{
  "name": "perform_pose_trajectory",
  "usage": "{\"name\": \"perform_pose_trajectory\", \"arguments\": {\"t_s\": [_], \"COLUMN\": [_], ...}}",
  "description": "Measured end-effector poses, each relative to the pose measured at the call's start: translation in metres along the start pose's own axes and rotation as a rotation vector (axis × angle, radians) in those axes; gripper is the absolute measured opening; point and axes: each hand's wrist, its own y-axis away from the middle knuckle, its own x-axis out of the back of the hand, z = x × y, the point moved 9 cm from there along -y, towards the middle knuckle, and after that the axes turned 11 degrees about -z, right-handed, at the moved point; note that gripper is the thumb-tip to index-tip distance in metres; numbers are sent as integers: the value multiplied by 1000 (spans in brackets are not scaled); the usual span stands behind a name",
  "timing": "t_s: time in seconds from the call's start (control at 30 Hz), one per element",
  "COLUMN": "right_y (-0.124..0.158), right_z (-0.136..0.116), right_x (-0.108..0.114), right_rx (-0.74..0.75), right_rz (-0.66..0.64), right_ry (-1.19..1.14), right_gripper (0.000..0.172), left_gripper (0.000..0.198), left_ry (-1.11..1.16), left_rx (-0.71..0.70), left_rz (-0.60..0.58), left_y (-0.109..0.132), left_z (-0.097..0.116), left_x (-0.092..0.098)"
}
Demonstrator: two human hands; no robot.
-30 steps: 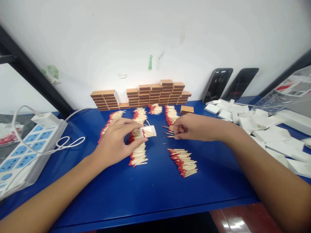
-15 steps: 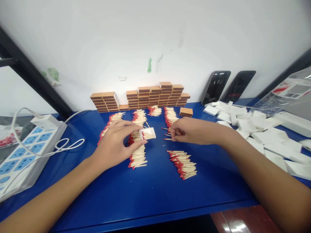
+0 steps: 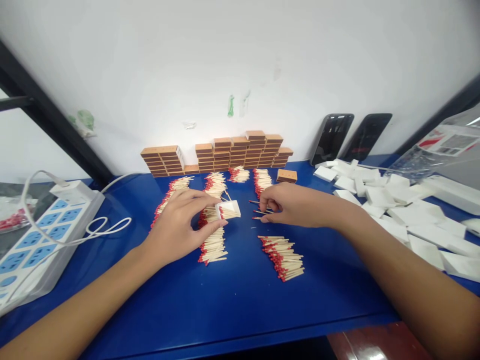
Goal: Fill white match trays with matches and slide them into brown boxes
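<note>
My left hand grips a small white matchbox tray between thumb and fingers, tilted above the table. Some red-tipped matches lie inside it. Beneath the tray runs a long row of matches. My right hand is low over the table, its thumb and index fingertip slightly apart around a few loose matches. Parts of these matches are hidden under the fingers. Just behind that hand lies another row of matches, and nearer to me is a slanted pile of matches.
Stacked brown matchboxes line the wall, and a single matchbox lies before them. White empty trays heap up at right, near two dark phones. A power strip with a white cable is at left.
My right thumb and index fingertip have parted a little over the loose matches. My left hand keeps the tray in nearly the same place. The view has shifted slightly.
</note>
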Motion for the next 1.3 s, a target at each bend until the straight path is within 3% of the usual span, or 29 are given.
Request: {"name": "perform_pose_trajectory", "arguments": {"t_s": [0.17,0.6,0.9,1.3], "right_y": [-2,-1,8,9], "right_z": [-2,-13,-23,-51], "right_x": [-8,-5,15,18], "right_rx": [1,78,173,312], "right_rz": [-58,14,179,347], "right_ry": [-37,18,-100,-150], "right_gripper": [14,14,26,27], "left_gripper": [34,33,34,37], "left_ry": [-1,8,10,48], "left_rx": [-9,-6,1,-19], "left_rz": [8,-5,-14,-29], "left_y": [0,0,0,-1], "left_z": [1,-2,0,7], "left_x": [1,-1,-1,-2]}}
